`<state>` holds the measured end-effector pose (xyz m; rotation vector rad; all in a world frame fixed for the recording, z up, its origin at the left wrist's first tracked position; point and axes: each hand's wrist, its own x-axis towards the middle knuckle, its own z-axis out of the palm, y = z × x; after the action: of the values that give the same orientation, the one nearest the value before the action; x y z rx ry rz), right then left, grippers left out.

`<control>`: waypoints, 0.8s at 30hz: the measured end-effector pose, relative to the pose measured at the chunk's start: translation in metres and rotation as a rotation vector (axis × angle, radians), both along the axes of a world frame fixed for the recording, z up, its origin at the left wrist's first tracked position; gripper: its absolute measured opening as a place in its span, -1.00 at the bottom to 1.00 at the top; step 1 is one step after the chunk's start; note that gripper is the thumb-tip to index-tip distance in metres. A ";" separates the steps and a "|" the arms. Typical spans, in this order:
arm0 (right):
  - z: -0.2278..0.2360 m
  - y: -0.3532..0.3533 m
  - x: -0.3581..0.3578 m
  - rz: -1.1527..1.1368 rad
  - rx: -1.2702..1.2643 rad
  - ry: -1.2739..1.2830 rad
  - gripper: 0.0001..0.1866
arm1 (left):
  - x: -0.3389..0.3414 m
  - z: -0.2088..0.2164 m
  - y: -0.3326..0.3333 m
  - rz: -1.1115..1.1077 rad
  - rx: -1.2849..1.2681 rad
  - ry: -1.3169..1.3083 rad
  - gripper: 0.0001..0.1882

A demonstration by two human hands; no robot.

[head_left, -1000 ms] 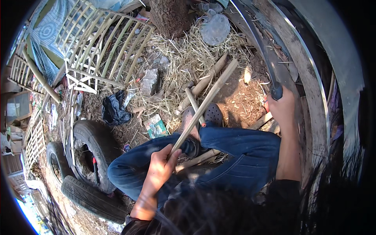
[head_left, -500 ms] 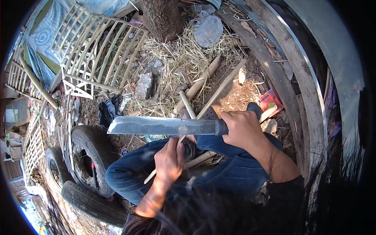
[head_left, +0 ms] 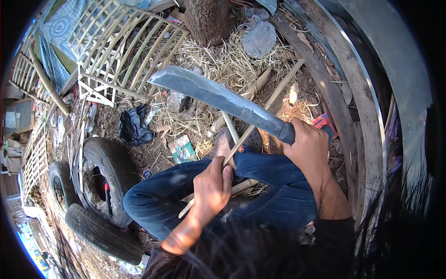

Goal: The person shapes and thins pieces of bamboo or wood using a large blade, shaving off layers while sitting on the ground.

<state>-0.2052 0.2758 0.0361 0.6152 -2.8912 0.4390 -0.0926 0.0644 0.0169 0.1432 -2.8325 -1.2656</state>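
Note:
A machete [head_left: 223, 100] with a broad, dark blade is held by its dark handle in my right hand [head_left: 306, 142]. Its blade slants up and left across the view, its tip beyond my knees. My left hand [head_left: 211, 186] is closed round a long, thin bamboo strip [head_left: 267, 109]. That strip runs from near my lap up to the right and passes beneath the machete. Another pale stick [head_left: 230, 128] crosses under the blade between my feet. My legs in blue jeans [head_left: 162, 195] are bent, with perforated clogs [head_left: 224, 143] on my feet.
Bamboo lattice panels [head_left: 134, 51] lie at the upper left, near a tree trunk [head_left: 206, 21]. Old tyres [head_left: 109, 172] stand at the left. Straw, a black plastic bag [head_left: 135, 125] and a clear bag [head_left: 259, 39] litter the ground. Wooden planks [head_left: 355, 83] border the right.
The machete has risen and tilted, its tip swinging away and upward from nearly level above my left hand. My left hand has shifted slightly right with the bamboo strip.

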 end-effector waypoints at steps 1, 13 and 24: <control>-0.001 -0.003 0.005 0.018 -0.007 -0.006 -0.63 | -0.004 -0.001 0.004 -0.010 0.003 0.030 -0.85; -0.003 0.069 -0.047 -0.500 -0.121 -0.211 -0.82 | 0.008 -0.019 -0.030 0.074 -0.119 0.018 -0.82; -0.020 0.062 -0.052 -0.400 -0.184 -0.372 -0.84 | -0.019 -0.004 -0.131 0.262 -0.339 0.190 -0.76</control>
<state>-0.2568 0.3375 0.0157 -0.0897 -3.1484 0.8160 -0.1116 -0.0665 0.0130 0.3467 -2.7019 -0.6986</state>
